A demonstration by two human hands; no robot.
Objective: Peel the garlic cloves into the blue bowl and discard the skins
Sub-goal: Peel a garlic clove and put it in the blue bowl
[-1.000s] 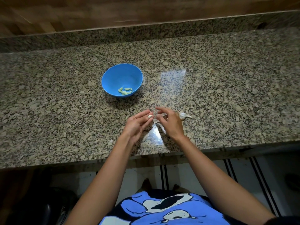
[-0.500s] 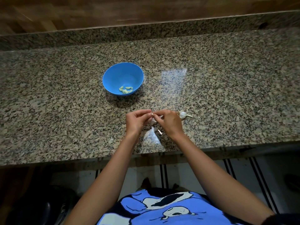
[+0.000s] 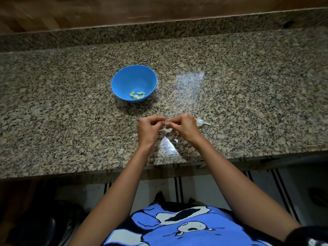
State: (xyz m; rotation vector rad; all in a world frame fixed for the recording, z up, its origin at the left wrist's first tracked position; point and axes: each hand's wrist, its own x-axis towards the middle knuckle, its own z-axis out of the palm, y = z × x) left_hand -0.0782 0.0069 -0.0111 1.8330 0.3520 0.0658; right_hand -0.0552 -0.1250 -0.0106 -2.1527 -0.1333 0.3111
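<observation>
left hand (image 3: 150,129) and right hand (image 3: 184,127) both curled, fingertips pinching one small white garlic clove (image 3: 166,123) between them, low over the speckled granite counter (image 3: 248,96). round blue plastic bowl (image 3: 131,80) sits behind-left, apart from the hands, with pale peeled cloves (image 3: 137,95) inside. white partial garlic bulb (image 3: 200,122) lies just right of right hand.

Speckled granite countertop (image 3: 248,96) with glare patch, granite backsplash (image 3: 159,32), wood-panel wall (image 3: 124,9), striped floor (image 3: 204,189)

The speckled granite counter (image 3: 248,86) carries a blue bowl (image 3: 131,80) toward its middle. Nearer the front edge lie a garlic head (image 3: 200,122), its stalk pointing right, and, near it, scraps of white skin (image 3: 175,140).
</observation>
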